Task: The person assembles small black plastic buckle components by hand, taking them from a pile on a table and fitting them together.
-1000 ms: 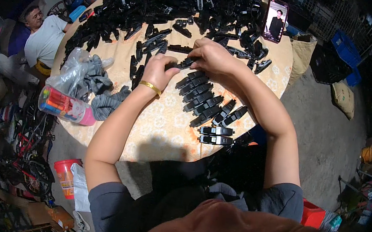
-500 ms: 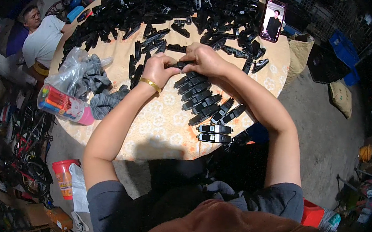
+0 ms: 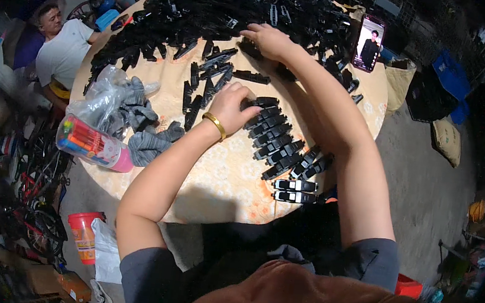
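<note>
Head view, round table (image 3: 215,184) with a pale patterned cloth: left hand (image 3: 233,105), wearing a gold bangle (image 3: 217,124) at the wrist, is resting curled on the upper end of a tidy row of black plastic parts (image 3: 282,144), fingertips pressing on the topmost piece, whether pinching it cannot be told; the row is running diagonally from the table's middle toward the near edge, pieces lying side by side and touching; two further black parts with pale markings (image 3: 293,191) are lying parallel at the near edge, just below the row; right hand (image 3: 267,37) is reaching out to the far side, fingers bent over the edge of a large loose heap of black parts (image 3: 229,6), grasp not discernible; the heap is covering the far half of the table; a phone (image 3: 369,44) with a lit screen is standing propped at the far right; grey gloves (image 3: 144,125) and a clear plastic bag (image 3: 102,96) are lying at the left edge; a clear tub of coloured pens (image 3: 91,144) is lying on its side beside them; another person in a white shirt (image 3: 62,50) is sitting beyond the table's left side; an orange bucket (image 3: 82,235) is standing on the floor below.
</note>
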Motion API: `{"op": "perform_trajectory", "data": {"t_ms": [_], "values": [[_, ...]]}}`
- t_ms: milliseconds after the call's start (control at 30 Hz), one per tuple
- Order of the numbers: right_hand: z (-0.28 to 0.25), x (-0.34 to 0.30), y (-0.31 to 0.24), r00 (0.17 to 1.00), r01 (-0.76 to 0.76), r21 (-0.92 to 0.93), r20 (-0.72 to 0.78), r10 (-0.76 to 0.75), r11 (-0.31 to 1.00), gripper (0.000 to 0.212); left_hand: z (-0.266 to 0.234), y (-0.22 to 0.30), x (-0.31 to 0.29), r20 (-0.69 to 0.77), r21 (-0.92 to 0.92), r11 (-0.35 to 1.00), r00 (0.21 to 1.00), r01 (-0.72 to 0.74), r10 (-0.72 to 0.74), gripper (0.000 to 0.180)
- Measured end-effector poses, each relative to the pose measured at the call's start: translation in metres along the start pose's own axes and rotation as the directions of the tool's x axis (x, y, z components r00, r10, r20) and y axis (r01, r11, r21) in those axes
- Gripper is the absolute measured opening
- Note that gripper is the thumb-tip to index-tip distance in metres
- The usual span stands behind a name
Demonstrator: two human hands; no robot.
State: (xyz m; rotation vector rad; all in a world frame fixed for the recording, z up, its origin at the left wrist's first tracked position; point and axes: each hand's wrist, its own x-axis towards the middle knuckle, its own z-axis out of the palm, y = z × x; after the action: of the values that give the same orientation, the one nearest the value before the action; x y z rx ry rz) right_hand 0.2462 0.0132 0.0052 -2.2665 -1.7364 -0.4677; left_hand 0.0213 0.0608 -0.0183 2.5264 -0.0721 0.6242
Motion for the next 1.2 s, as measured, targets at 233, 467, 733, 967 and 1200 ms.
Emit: {"op": "perform_trajectory", "data": {"t_ms": [233,467,733,967,1200], "values": [[0.011,0.014,0.008,0.931,-0.059,-0.04,0.358,0.069,0.997,0.05,-0.004,0.007,0.001,0.015,-0.099,0.994,0.999,0.041,-0.039,0.021],[-0.019,-0.035,-0.032,0.973,-0.031,0.111,0.23,0.004,0.993,0.035,0.005,-0.008,0.001,-0.156,0.143,0.99,0.988,0.002,0.021,0.036],[-0.048,-0.093,-0.047,0.975,0.036,0.369,-0.215,0.048,0.929,0.034,-0.002,0.0,0.002,-0.019,0.115,0.992,0.999,-0.048,0.05,0.042],[-0.053,-0.117,-0.038,0.896,-0.274,0.814,0.023,0.444,0.511,0.033,-0.008,-0.007,0.007,0.081,0.03,0.997,0.995,-0.069,0.066,0.037],[-0.064,-0.124,-0.053,0.932,-0.352,0.834,0.267,0.247,0.426,0.034,-0.014,0.007,0.007,-0.046,0.233,0.962,0.987,-0.139,0.154,0.025]]}}
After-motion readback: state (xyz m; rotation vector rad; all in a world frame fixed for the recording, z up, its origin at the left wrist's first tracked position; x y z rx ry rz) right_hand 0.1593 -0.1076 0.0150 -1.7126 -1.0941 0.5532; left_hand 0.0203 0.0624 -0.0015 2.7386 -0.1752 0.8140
